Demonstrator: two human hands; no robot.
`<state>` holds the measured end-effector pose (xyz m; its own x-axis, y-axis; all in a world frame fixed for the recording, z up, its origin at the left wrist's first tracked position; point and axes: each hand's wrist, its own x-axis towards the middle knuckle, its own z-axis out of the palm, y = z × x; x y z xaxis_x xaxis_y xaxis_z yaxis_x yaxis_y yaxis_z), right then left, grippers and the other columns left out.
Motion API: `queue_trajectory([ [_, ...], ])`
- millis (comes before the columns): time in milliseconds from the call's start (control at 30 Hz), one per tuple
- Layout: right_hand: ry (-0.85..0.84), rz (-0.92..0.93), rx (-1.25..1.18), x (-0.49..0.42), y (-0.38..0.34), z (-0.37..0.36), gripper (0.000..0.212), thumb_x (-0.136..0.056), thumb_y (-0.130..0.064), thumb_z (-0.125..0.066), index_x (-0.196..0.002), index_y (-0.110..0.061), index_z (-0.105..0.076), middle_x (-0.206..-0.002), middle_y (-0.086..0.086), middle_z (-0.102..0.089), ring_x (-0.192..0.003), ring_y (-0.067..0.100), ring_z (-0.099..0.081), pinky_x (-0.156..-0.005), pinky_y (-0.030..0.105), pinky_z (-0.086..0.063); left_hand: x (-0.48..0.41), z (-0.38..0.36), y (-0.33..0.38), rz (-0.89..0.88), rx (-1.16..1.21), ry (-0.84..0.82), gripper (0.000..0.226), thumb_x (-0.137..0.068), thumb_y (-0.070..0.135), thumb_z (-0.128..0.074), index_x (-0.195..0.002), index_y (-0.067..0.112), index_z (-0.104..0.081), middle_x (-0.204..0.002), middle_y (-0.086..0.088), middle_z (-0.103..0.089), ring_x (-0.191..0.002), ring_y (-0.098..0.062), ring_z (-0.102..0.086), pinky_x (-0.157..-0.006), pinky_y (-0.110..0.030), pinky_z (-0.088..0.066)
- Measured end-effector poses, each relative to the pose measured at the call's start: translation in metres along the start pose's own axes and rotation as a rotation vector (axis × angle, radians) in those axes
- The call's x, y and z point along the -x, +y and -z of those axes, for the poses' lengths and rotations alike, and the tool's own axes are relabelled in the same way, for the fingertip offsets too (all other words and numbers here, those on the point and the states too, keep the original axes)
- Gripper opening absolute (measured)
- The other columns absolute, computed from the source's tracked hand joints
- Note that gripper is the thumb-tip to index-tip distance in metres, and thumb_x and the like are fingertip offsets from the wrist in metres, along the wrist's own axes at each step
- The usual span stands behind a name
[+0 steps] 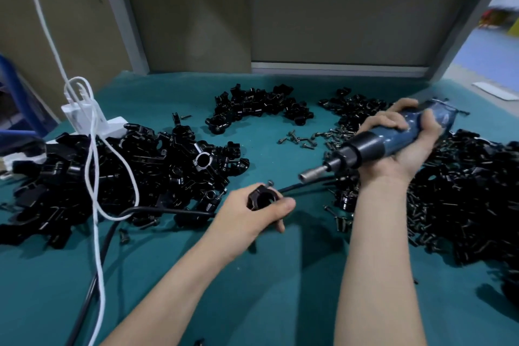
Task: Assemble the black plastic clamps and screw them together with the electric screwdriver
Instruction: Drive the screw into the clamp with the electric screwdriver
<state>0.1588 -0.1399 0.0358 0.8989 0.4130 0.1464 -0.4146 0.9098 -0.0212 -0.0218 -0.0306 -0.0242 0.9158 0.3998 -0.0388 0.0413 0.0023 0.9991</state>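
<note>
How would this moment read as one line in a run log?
left hand: holds clamp, screw on top | right hand: grips electric screwdriver, tip apart from screw | step: screw not yet driven

The worktop (252, 303) is covered in teal cloth. At its back left a white power strip (113, 127) is set, with a charger (75, 115) plugged in and a white cable (97, 191) looped forward. Grey-framed panels (337, 22) are seen behind.

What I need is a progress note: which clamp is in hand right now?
The clamp gripped by the left hand, a screw standing in its top. The right hand holds the screwdriver; all other clamps lie unheld in piles.
</note>
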Motion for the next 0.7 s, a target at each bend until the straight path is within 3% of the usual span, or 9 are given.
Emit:
queue_trajectory([
  [67, 0.102, 0.040, 0.125, -0.002, 0.000, 0.002, 0.014, -0.085, -0.021, -0.051, -0.077, -0.011, -0.056, -0.063, -0.006, -0.058, -0.041, 0.006, -0.047, -0.043, 0.015, -0.041, -0.001, 0.002, -0.003, -0.124, -0.171, 0.145, 0.028, -0.070, 0.044, -0.075, -0.075, 0.023, -0.058, -0.060, 0.001, -0.069, -0.052, -0.007, -0.053, -0.046, -0.018, -0.042],
  [200, 0.157, 0.105, 0.405, 0.000, 0.013, -0.008, 0.013, -0.092, -0.020, -0.053, -0.082, -0.013, -0.053, -0.069, -0.006, -0.060, -0.045, 0.007, -0.045, -0.046, 0.018, -0.040, 0.000, 0.005, -0.007, -0.241, -0.386, 0.259, 0.031, -0.072, 0.060, -0.057, -0.078, 0.029, -0.054, -0.056, 0.007, -0.068, -0.046, -0.006, -0.048, -0.045, -0.019, -0.040],
  [300, 0.152, 0.078, 0.426, -0.001, 0.017, -0.014, 0.012, -0.091, -0.020, -0.055, -0.081, -0.013, -0.054, -0.070, -0.006, -0.059, -0.045, 0.007, -0.045, -0.047, 0.019, -0.040, 0.000, 0.007, -0.009, -0.337, -0.474, 0.253, 0.031, -0.082, 0.059, -0.047, -0.079, 0.029, -0.052, -0.056, 0.013, -0.067, -0.044, -0.003, -0.052, -0.047, -0.016, -0.038],
  [433, 0.141, 0.065, 0.465, 0.000, 0.023, -0.016, 0.017, -0.092, -0.021, -0.053, -0.077, -0.013, -0.056, -0.065, -0.007, -0.058, -0.045, 0.007, -0.045, -0.046, 0.019, -0.040, -0.001, 0.010, -0.010, -0.374, -0.542, 0.248, 0.032, -0.085, 0.058, -0.047, -0.079, 0.028, -0.053, -0.061, 0.016, -0.067, -0.049, -0.004, -0.058, -0.050, -0.025, -0.047],
  [567, 0.141, 0.050, 0.480, 0.001, 0.021, -0.016, 0.014, -0.091, -0.020, -0.055, -0.080, -0.013, -0.055, -0.067, -0.007, -0.059, -0.047, 0.007, -0.046, -0.048, 0.019, -0.040, -0.001, 0.013, -0.006, -0.380, -0.635, 0.214, 0.024, -0.083, 0.056, -0.051, -0.079, 0.033, -0.052, -0.062, 0.007, -0.069, -0.054, -0.011, -0.060, -0.059, -0.033, -0.051],
  [700, 0.121, 0.026, 0.511, 0.002, 0.019, -0.014, 0.008, -0.090, -0.018, -0.055, -0.085, -0.014, -0.051, -0.072, -0.006, -0.061, -0.047, 0.007, -0.045, -0.048, 0.019, -0.040, 0.002, 0.014, -0.004, -0.395, -0.711, 0.181, 0.049, -0.074, 0.067, -0.042, -0.082, 0.022, -0.060, -0.060, 0.000, -0.067, -0.056, -0.020, -0.058, -0.062, -0.037, -0.049],
])
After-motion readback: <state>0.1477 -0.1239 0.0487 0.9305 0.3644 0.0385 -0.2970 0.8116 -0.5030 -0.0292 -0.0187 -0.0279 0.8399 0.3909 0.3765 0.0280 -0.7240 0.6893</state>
